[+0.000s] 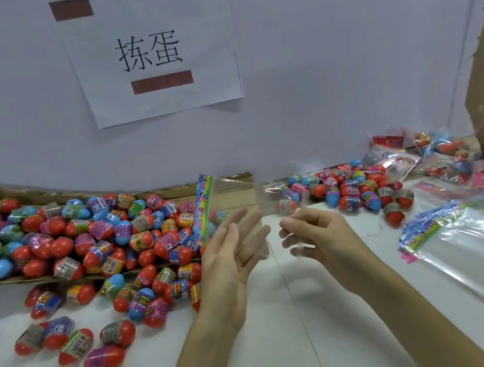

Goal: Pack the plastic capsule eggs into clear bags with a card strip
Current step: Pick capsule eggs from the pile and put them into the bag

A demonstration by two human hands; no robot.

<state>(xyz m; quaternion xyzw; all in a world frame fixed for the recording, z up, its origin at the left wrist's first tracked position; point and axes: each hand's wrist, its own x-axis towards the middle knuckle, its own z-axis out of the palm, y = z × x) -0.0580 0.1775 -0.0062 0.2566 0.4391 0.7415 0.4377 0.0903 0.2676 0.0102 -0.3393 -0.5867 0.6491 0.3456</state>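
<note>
Above the desk, the left hand spreads straight fingers against an empty clear bag holding its card strip, while the right hand keeps a pinching grip on the bag's edge. Some filled bags lie far right, and heaps of eggs are not yet packed.

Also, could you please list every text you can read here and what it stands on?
"拣蛋": large black characters on the paper sheet on the wall.
Two brown bars there hide any other text.
Egg labels: too blurred to read.
Card strip at the edge of the clear bag: print blurred, unreadable.
Card strips in the bags on the right: blurred too.
</note>
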